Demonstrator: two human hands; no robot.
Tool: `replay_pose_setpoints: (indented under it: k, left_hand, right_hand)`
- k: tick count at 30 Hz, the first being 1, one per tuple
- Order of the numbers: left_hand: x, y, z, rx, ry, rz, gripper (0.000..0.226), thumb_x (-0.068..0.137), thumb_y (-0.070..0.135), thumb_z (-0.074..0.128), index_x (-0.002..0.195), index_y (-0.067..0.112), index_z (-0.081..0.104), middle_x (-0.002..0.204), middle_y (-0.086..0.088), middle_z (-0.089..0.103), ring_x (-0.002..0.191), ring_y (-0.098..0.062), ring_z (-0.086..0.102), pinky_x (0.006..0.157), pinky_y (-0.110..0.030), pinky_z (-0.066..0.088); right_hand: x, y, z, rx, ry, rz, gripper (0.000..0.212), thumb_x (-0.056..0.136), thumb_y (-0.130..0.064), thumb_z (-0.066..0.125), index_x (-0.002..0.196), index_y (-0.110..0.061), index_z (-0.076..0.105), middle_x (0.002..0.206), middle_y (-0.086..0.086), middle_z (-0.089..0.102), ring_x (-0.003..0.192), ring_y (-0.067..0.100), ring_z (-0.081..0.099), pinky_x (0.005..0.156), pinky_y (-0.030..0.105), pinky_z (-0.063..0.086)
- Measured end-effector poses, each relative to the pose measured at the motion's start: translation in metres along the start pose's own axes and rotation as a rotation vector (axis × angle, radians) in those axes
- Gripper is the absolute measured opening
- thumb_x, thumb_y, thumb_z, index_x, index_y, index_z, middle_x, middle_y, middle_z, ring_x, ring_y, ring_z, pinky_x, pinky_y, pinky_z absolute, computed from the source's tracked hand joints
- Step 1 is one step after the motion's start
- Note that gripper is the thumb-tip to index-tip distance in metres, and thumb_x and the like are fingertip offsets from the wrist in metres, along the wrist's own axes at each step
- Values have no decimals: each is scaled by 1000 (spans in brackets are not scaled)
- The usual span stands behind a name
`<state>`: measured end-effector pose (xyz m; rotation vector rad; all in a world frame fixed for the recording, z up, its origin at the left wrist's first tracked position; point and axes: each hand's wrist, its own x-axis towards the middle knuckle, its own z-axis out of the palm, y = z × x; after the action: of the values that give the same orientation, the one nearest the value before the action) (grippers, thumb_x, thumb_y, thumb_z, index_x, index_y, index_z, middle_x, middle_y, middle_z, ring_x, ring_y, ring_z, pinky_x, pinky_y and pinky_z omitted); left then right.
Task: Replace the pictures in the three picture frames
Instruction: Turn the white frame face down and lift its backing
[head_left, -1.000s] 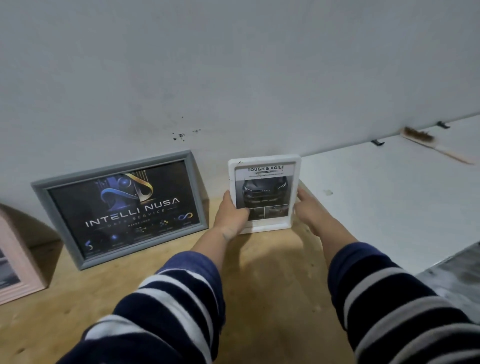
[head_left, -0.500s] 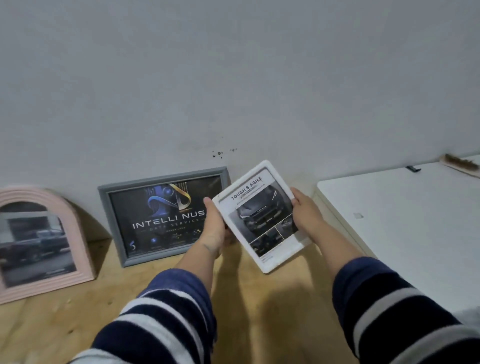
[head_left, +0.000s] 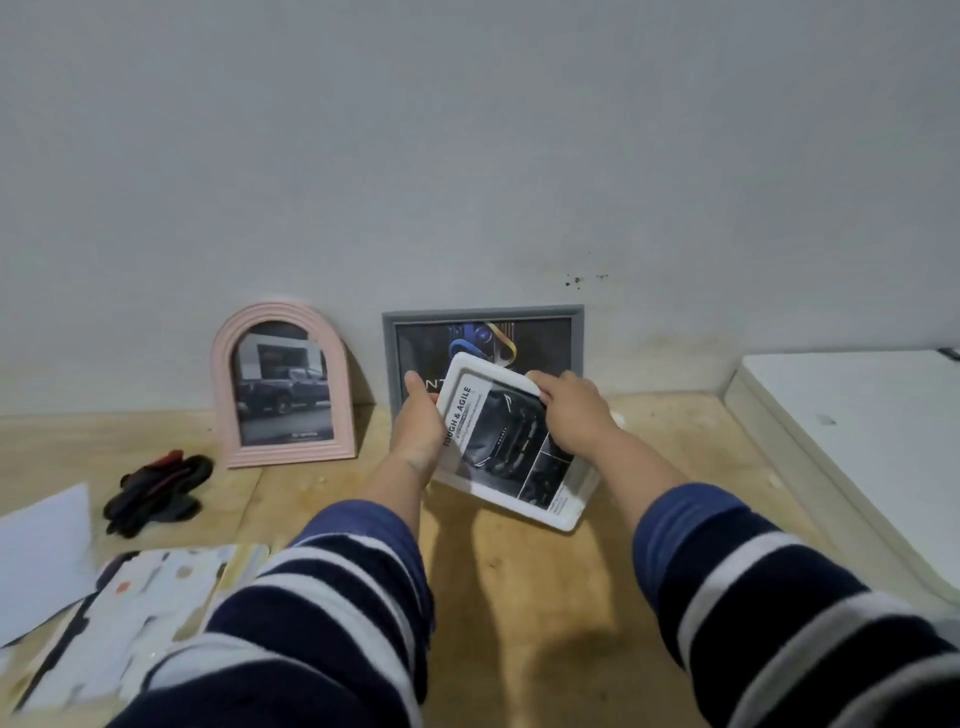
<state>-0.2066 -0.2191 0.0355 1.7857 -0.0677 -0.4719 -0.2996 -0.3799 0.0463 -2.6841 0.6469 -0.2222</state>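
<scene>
holding the white frame (head_left: 511, 441) tilted above the wooden table (head_left: 519, 597): left hand (head_left: 418, 426) grips its left edge, right hand (head_left: 574, 415) its top corner. risk: edge-only grips could slip, dropping it, or it could knock over the grey frame (head_left: 483, 332) behind.

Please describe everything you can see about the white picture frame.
The white picture frame is rectangular with rounded corners and looks like plastic. It holds a dark car print headed "TOUGH & AGILE". It is tilted, lifted off the wooden table, in front of the grey frame. The left hand grips its left edge; the right hand grips its upper right edge.
</scene>
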Motion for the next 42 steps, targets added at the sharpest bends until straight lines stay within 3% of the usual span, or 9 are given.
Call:
replay_pose_setpoints:
  k: [3,5,15,20,23,27,33,37,42]
  left_hand:
    - [-10,-21,-23,18,35,-39,80,95,63,3,139,14,49,143,-7,48,134,-29,42,116,-43,25]
    - [-16,-32,-29,-14,8,-68,89,88,72,0,149,17,34,152,-8,37,141,-27,32,119,-45,18]
    - [-48,-78,-49,35,32,-144,83,94,64,-2,149,13,33,153,-14,33,143,-30,27,116,-43,17]
    - [-63,-100,-51,90,113,-142,82,97,60,2,129,9,57,131,-14,56,122,-31,50,109,-42,34]
    - [-68,-117,-53,153,120,-154,82,98,58,1,125,9,60,122,-13,61,113,-29,54,103,-38,37]
    - [-77,-135,-55,193,95,-172,78,98,59,3,127,11,58,124,-15,60,118,-33,53,108,-45,36]
    - [-94,-150,-57,352,60,-70,56,101,51,17,125,16,53,126,-10,57,117,-31,51,103,-43,37]
    - [-97,-165,-57,551,77,44,45,101,50,25,122,23,53,121,-2,61,114,-26,53,98,-42,38]
    - [-99,-181,-60,686,76,218,52,97,49,33,139,20,41,138,-2,50,126,-24,43,105,-44,31]
  right_hand:
    - [-22,-29,18,-70,10,-42,49,100,-10,33,143,-33,40,120,11,47,111,32,42,93,38,35]
    - [-36,-40,29,-107,38,-73,52,99,-6,35,143,-34,41,117,9,46,108,28,42,92,37,35]
    - [-97,-51,59,-265,138,-256,51,91,-9,45,139,-26,44,121,4,54,112,27,47,94,38,33]
    - [-137,-47,70,-335,2,-328,40,92,-25,45,131,-23,47,125,4,58,112,26,50,97,40,40]
    - [-158,-44,84,-332,-86,-345,40,89,-26,47,129,-25,49,129,0,55,117,23,49,101,37,39]
    - [-178,-40,105,-343,-178,-316,34,86,-22,48,120,-25,48,122,0,52,111,24,45,86,37,42]
    - [-187,-37,127,-358,-236,-283,35,88,-18,49,123,-24,49,120,1,49,110,24,42,77,35,41]
    - [-183,-33,129,-304,-292,-282,39,89,-25,45,127,-24,51,121,0,50,114,23,41,82,35,44]
    - [-162,-35,125,-184,-238,-183,38,88,-11,44,120,-21,61,115,-1,61,112,21,51,87,33,46]
